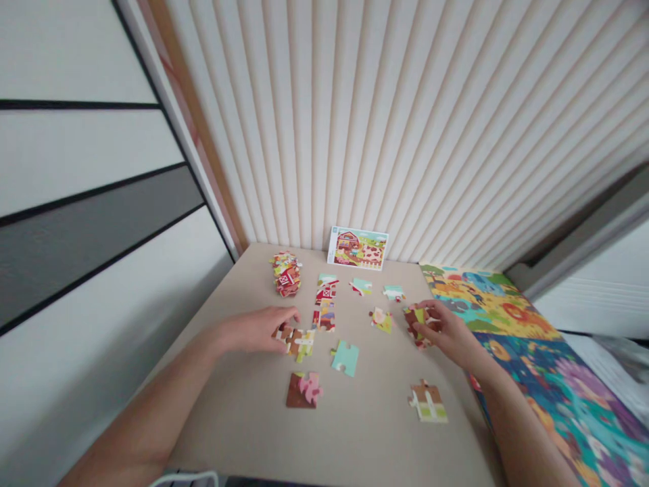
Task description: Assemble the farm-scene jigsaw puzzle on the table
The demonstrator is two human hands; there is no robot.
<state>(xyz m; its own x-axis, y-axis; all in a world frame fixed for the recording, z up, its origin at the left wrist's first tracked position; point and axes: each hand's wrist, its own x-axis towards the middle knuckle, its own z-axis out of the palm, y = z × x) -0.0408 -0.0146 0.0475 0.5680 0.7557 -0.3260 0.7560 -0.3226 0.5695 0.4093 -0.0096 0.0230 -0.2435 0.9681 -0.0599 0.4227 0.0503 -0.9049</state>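
Left hand (268, 327) arched, right hand (442, 329) curled

Soft, diffuse light leaves faint shadows on the tabletop (375, 433), while the view's edges stretch and blur.

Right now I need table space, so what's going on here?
At a beige table, a person's left hand touches brown-and-green interlocking jigsaw pieces; the right hand holds a brown-and-green bunch. Single pieces lie scattered, a multicoloured pile sits beyond the left hand, and a rectangular farm picture stands behind.
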